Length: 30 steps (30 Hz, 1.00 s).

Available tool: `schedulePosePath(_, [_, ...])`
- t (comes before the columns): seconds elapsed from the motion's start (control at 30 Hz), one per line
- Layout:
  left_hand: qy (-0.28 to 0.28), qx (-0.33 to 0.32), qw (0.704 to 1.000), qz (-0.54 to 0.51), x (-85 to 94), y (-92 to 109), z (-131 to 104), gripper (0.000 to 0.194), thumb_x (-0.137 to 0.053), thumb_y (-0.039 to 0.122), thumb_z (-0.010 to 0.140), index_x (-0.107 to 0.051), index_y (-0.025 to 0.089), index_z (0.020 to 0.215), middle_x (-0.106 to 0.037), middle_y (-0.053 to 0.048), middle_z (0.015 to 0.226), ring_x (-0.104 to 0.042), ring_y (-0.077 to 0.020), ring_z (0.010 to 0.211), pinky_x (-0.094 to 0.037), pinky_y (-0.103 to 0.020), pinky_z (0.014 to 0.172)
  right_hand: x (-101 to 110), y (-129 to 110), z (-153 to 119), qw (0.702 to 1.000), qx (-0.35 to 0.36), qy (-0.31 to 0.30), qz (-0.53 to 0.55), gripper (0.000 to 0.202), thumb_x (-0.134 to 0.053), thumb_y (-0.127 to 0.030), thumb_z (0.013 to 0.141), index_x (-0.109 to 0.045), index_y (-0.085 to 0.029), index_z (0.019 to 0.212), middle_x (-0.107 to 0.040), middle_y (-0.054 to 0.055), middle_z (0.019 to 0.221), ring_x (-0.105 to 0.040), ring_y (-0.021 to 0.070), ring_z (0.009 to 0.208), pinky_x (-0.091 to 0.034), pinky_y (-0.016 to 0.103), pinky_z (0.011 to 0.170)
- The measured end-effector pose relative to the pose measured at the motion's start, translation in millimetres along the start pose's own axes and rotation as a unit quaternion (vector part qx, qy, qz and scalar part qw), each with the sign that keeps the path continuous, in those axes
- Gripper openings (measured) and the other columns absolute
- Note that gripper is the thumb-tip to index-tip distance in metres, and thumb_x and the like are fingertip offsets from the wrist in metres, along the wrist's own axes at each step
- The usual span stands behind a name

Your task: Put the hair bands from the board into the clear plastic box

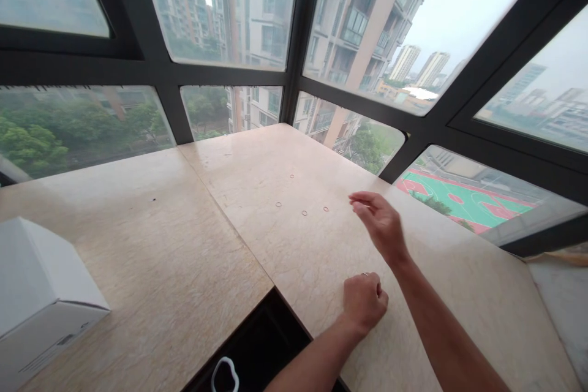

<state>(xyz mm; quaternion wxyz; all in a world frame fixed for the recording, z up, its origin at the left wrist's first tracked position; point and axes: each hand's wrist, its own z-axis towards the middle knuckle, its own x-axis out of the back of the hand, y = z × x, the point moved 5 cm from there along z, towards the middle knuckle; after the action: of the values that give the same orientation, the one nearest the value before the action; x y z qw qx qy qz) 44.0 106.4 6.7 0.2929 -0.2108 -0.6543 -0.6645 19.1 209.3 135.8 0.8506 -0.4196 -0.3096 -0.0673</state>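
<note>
My left hand [365, 300], with a ring on a finger, is curled into a fist close above or on the stone ledge, beyond the dark tray. What it holds, if anything, is hidden. Farther out and to the right, my right hand [380, 223] is raised with thumb and fingertips pinched together, pointing left; nothing between them can be made out. Just left of its fingertips lies a thin red loop [326, 209], like a small rubber band. Several such loops are spread on the ledge, among them a brownish one [278, 204], a pinkish one [304, 213] and a far reddish one [291, 176].
A white box [34, 282] stands at the left. The dark tray [274, 291] at the bottom holds a white loop [235, 373]. Beneath everything is a beige marble ledge [160, 245] with a seam, bordered by dark window frames [294, 43]. A small dark speck [154, 199] lies left.
</note>
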Motion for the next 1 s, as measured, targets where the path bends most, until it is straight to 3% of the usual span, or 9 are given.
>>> schedulePosePath(0.07, [0.002,0.001,1.000,0.000,0.3,-0.2,0.3,0.009,-0.051,0.022,0.076,-0.060,0.020,0.076,-0.064,-0.004,0.075,-0.055,-0.0166,0.065,-0.034,-0.029,0.059,-26.5,22.4,12.0,0.987,-0.032,-0.104,-0.120,0.031,-0.043,-0.019,0.093,-0.055,-0.016,0.121,-0.061,0.010,0.115,-0.061,0.0171,0.096,-0.050,0.032,0.084])
schedulePosePath(0.1, [0.004,0.001,1.000,-0.001,0.2,-0.3,0.4,0.009,-0.051,0.021,0.076,-0.060,0.020,0.076,-0.065,-0.004,0.075,-0.055,-0.0168,0.065,-0.033,-0.029,0.059,-42.7,36.4,16.6,0.967,-0.051,-0.166,-0.188,0.035,-0.042,-0.014,0.090,-0.055,-0.015,0.123,-0.062,0.011,0.114,-0.061,0.0169,0.095,-0.049,0.030,0.084])
schedulePosePath(0.23, [-0.002,0.004,1.000,-0.006,-2.0,-1.5,1.2,0.011,-0.051,0.021,0.078,-0.061,0.019,0.074,-0.066,-0.006,0.075,-0.057,-0.0183,0.065,-0.032,-0.030,0.057,-93.6,77.3,30.8,0.930,-0.060,-0.243,-0.268,0.040,-0.049,-0.004,0.080,-0.059,-0.013,0.118,-0.062,0.013,0.116,-0.056,0.0211,0.107,-0.043,0.030,0.092])
schedulePosePath(0.37, [-0.017,0.003,1.000,-0.007,-5.4,-2.3,1.9,0.019,-0.047,0.025,0.083,-0.062,0.018,0.072,-0.067,-0.009,0.079,-0.058,-0.0197,0.067,-0.031,-0.031,0.057,-116.8,93.2,39.8,0.899,-0.050,-0.282,-0.330,0.027,-0.049,-0.011,0.088,-0.061,-0.014,0.112,-0.058,0.013,0.119,-0.049,0.0237,0.116,-0.041,0.035,0.094])
schedulePosePath(0.43, [-0.012,0.011,1.000,-0.015,-6.3,-3.4,2.5,0.018,-0.048,0.022,0.082,-0.061,0.018,0.072,-0.067,-0.008,0.078,-0.057,-0.0192,0.066,-0.031,-0.030,0.057,-116.9,95.6,44.1,0.888,-0.043,-0.301,-0.346,0.018,-0.050,-0.020,0.093,-0.062,-0.015,0.105,-0.058,0.009,0.117,-0.051,0.0225,0.112,-0.043,0.039,0.092])
schedulePosePath(0.57, [-0.002,0.026,1.000,-0.007,-6.7,-4.6,3.6,0.010,-0.050,0.018,0.077,-0.059,0.019,0.073,-0.063,-0.005,0.073,-0.054,-0.0171,0.064,-0.031,-0.029,0.058,-106.2,102.4,47.2,0.870,-0.039,-0.337,-0.359,0.020,-0.054,-0.032,0.093,-0.062,-0.016,0.102,-0.061,0.006,0.111,-0.058,0.0197,0.101,-0.047,0.041,0.089])
schedulePosePath(0.8, [0.006,0.018,1.000,0.021,-3.5,-1.6,4.5,0.007,-0.050,0.018,0.076,-0.053,0.019,0.070,-0.058,-0.002,0.068,-0.050,-0.0150,0.062,-0.029,-0.028,0.057,-84.4,111.9,31.5,0.858,-0.068,-0.361,-0.361,0.024,-0.056,-0.033,0.093,-0.060,-0.015,0.108,-0.062,0.007,0.110,-0.061,0.0193,0.097,-0.051,0.041,0.085])
schedulePosePath(1.0, [0.024,0.019,0.999,0.023,0.1,-1.1,5.4,0.007,-0.050,0.018,0.078,-0.054,0.019,0.071,-0.057,-0.001,0.068,-0.049,-0.0143,0.061,-0.028,-0.026,0.058,-58.1,106.9,-1.6,0.857,-0.090,-0.395,-0.318,0.021,-0.058,-0.032,0.091,-0.062,-0.015,0.102,-0.063,0.005,0.104,-0.061,0.0177,0.092,-0.051,0.038,0.082])
